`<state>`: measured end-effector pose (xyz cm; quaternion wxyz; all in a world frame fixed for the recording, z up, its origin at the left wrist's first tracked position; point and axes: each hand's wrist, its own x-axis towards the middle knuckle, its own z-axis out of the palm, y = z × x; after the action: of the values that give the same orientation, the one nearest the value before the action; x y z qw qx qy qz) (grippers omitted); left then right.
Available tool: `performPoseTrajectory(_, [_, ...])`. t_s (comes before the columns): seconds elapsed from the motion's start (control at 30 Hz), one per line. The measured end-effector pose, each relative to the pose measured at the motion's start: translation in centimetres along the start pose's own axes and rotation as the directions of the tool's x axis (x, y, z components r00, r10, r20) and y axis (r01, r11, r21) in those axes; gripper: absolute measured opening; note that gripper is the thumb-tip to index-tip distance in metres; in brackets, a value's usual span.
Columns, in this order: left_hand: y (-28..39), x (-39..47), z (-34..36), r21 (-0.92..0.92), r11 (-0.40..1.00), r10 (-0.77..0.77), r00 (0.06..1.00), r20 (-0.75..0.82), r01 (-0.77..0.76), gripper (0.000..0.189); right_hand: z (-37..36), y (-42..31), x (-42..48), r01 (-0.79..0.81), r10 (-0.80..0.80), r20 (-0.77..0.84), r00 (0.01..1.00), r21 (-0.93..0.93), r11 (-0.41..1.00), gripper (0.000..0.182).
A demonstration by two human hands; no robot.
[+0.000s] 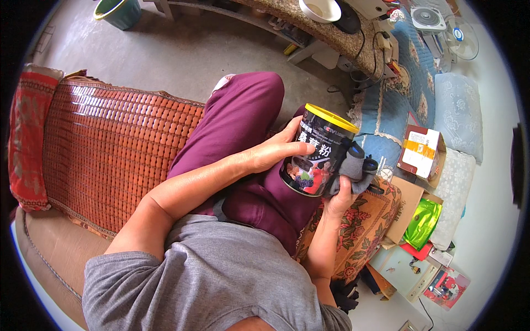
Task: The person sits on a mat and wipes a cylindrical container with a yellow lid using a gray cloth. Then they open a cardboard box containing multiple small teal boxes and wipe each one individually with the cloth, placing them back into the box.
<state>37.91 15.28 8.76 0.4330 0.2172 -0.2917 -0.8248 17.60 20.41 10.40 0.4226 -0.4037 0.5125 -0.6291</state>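
Note:
A black canister (308,165) with a yellow rim and printed label is tilted above my lap. My left hand (285,145) grips it from the left, the thumb across its front and the other fingers mostly hidden behind. My right hand (343,196) holds a bunched grey and black fabric item (354,171) against the canister's lower right side. Whether that fabric is a glove, a sock or a cloth I cannot tell. Purple trousers (244,111) cover my bent legs beneath both hands.
An orange-brown beaded seat mat (124,145) lies at the left. A patterned orange cushion (356,236) is beside my right forearm. Open cardboard boxes (420,151) and a green foil bag (422,223) stand at the right. A stone-topped table (285,12) bears a white bowl (321,8).

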Motion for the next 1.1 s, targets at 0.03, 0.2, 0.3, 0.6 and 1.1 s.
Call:
performPoseTrajectory(0.03, [0.0,0.0,0.0,0.000,1.000,0.001,1.000,-0.003,-0.001,0.077,-0.2,0.2,-0.1,-0.016,0.016,-0.009,1.000,-0.001,1.000,0.061])
performPoseTrajectory(0.2, [-0.2,0.0,0.0,-0.029,0.999,-0.017,0.999,-0.032,0.016,0.075,0.3,0.0,-0.1,-0.071,0.071,-0.011,0.997,0.039,0.997,0.059])
performPoseTrajectory(0.3, [-0.4,0.1,-0.1,-0.059,0.998,-0.018,0.999,-0.044,0.015,0.073,0.9,-0.3,-0.2,-0.079,0.080,-0.012,0.997,0.045,0.996,0.059])
performPoseTrajectory(0.6, [-0.9,0.2,0.0,-0.138,0.989,-0.062,0.996,-0.065,0.053,0.067,0.3,-0.5,-1.0,-0.018,0.023,0.057,0.998,-0.090,0.996,0.063])
performPoseTrajectory(1.1, [-3.3,0.3,-0.7,0.122,0.991,-0.047,0.991,-0.123,0.062,0.078,2.7,-4.9,-0.6,0.670,-0.303,0.605,0.737,-0.590,0.451,0.030])
